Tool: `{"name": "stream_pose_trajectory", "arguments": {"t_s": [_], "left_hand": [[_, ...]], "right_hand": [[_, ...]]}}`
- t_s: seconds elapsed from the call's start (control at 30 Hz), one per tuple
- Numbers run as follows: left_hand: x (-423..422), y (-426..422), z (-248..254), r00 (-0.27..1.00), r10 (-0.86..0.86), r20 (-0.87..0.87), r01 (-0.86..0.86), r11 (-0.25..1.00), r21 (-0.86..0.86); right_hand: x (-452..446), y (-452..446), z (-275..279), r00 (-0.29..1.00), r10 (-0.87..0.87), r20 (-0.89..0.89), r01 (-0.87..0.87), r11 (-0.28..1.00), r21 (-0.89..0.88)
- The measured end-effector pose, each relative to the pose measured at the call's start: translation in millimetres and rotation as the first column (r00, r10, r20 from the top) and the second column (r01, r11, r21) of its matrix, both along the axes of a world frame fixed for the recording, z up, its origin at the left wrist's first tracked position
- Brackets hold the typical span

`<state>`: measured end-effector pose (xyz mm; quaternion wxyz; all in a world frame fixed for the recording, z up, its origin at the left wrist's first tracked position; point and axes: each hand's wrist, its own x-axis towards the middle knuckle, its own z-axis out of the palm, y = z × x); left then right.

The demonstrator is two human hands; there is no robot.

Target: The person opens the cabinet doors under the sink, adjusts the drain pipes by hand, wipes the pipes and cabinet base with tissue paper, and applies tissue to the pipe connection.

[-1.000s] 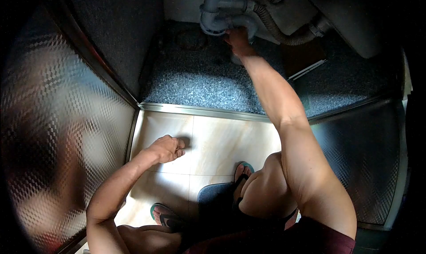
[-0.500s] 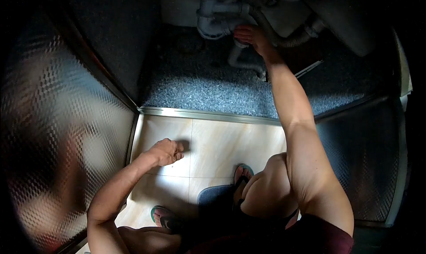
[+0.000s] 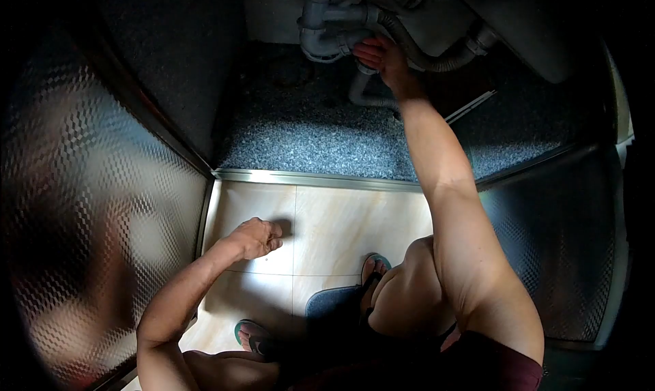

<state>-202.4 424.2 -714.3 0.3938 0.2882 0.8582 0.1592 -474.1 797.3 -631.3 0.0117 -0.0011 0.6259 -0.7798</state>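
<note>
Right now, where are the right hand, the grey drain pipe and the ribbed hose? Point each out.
Right hand (image 3: pixel 385 58): head view, middle of the hand.
Grey drain pipe (image 3: pixel 318 43): head view, rounded lower bend at its left.
Ribbed hose (image 3: pixel 447 65): head view, low part of its curve.

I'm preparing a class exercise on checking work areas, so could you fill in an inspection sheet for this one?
Surface: speckled cabinet floor, brighter in front, dark behind; tiled floor outside.
Job's things: grey drain pipe; bent lower pipe; ribbed hose to their right.
Clutter: dark flat object with a pale edge; dark mat on the tiles.
Hands: right hand at the pipework, grip unclear; left hand over the tiles, fingers curled, nothing seen in it.
Cables: nothing seen.
Surroundings: textured panels left and right; deep shadow at the back.
</note>
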Motion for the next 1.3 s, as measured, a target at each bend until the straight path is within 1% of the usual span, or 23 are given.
{"name": "stream_pose_trajectory", "arguments": {"t_s": [0.1,0.13,0.2,0.33,0.4,0.53,0.6,0.63,0.7,0.73,0.8,0.83,0.87,0.93,0.97,1.03,1.07,1.1,1.13,1.17,1.2,1.23,1.3], "left_hand": [[0,1,5,1.000,0.010,0.006,-0.010,1.000,-0.004],[0,1,5,1.000,0.011,0.004,-0.011,1.000,-0.004],[1,0,4,1.000,0.023,-0.020,-0.022,0.999,0.035],[1,-1,4,0.999,0.026,-0.042,-0.023,0.998,0.065],[-1,4,18,1.000,0.013,0.028,-0.012,0.999,-0.042],[0,4,15,1.000,-0.008,0.008,0.008,0.999,-0.036],[0,4,15,1.000,-0.001,0.018,0.001,1.000,-0.026],[0,3,13,1.000,-0.001,0.017,0.001,1.000,-0.027],[-1,2,9,1.000,0.004,-0.005,-0.004,1.000,-0.025],[-1,0,7,1.000,0.004,-0.005,-0.004,1.000,-0.026],[-2,-2,4,1.000,0.007,-0.017,-0.007,1.000,0.029],[-1,-3,3,1.000,0.008,-0.017,-0.008,1.000,0.030],[0,-3,3,0.999,0.024,-0.029,-0.023,0.999,0.039],[1,-2,2,0.999,0.037,-0.035,-0.035,0.998,0.051],[0,0,6,1.000,0.003,-0.020,-0.002,1.000,0.022],[0,0,3,0.999,-0.036,0.007,0.036,0.999,-0.011],[1,-1,-3,1.000,-0.017,0.018,0.017,1.000,0.000],[1,-2,-8,1.000,0.003,0.026,-0.003,1.000,0.009],[1,-2,-10,0.999,0.002,0.033,-0.003,1.000,0.006],[1,-2,-10,0.999,0.024,0.037,-0.024,1.000,0.008],[1,-3,-10,0.998,0.046,0.039,-0.046,0.999,0.008],[1,-3,-9,0.998,0.049,0.042,-0.049,0.999,0.001],[-2,-3,-9,0.997,0.055,0.063,-0.055,0.999,0.000]], "right_hand": [[5,-2,0,1.000,0.015,-0.024,-0.016,0.997,-0.075],[6,-4,1,1.000,0.016,-0.025,-0.018,0.997,-0.075],[6,-4,0,0.999,0.018,-0.028,-0.021,0.993,-0.116],[5,-3,-1,1.000,-0.002,-0.007,0.001,0.992,-0.129],[1,-1,-6,1.000,-0.018,-0.015,0.016,0.993,-0.120],[-1,2,-8,1.000,-0.012,-0.022,0.010,0.994,-0.105],[3,-1,-6,0.999,-0.038,-0.024,0.037,0.999,-0.040],[4,-2,-3,0.999,-0.038,-0.025,0.037,0.998,-0.041],[0,5,-4,0.999,-0.044,-0.019,0.045,0.993,0.105],[-5,16,-14,0.999,-0.044,-0.019,0.045,0.994,0.104],[-29,54,-55,0.976,-0.095,-0.194,0.120,0.985,0.123],[-19,49,-47,0.977,-0.093,-0.194,0.119,0.985,0.123],[-5,43,-36,0.975,-0.184,-0.121,0.200,0.971,0.134],[-10,58,-44,0.960,-0.278,-0.045,0.281,0.947,0.156],[-46,100,-78,0.983,-0.181,-0.026,0.183,0.966,0.181],[-63,114,-101,0.996,-0.088,0.008,0.085,0.976,0.200],[-61,91,-95,0.895,-0.157,-0.417,0.402,0.689,0.604],[-62,72,-85,0.803,-0.064,-0.593,0.549,0.468,0.693],[-62,53,-74,0.673,0.032,-0.739,0.720,0.203,0.664],[-64,37,-63,0.742,-0.120,-0.659,0.574,0.622,0.533],[-72,35,-67,0.828,-0.209,-0.520,0.369,0.902,0.226],[-93,39,-76,0.830,-0.211,-0.516,0.366,0.904,0.221],[-77,22,-56,0.848,-0.265,-0.460,0.372,0.914,0.159]]}}
